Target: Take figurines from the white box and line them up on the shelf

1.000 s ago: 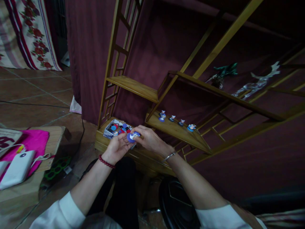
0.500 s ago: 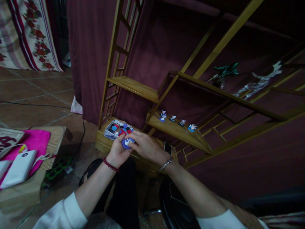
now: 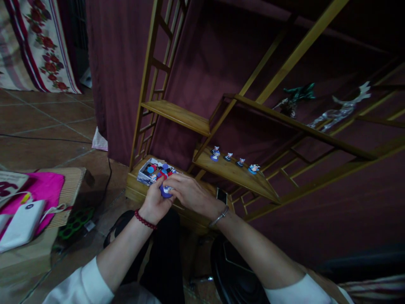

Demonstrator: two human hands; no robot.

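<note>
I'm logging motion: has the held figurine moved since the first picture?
Yes: judged against the wooden shelf, the held purple-based figurine has shifted left and downward in view.

At lower centre, the right hand (image 3: pixel 190 191) partly hides a purple-based figurine (image 3: pixel 164 192). The bottom edge crops the left sleeve (image 3: pixel 87 282); a shelf figurine (image 3: pixel 241 162) appears too small for detail.

Figurine (image 3: pixel 166 192): white and purple, rounded purple base; held between left hand (image 3: pixel 155 203) and right hand (image 3: pixel 190 192), partly covered; exact tilt indeterminable.
</note>
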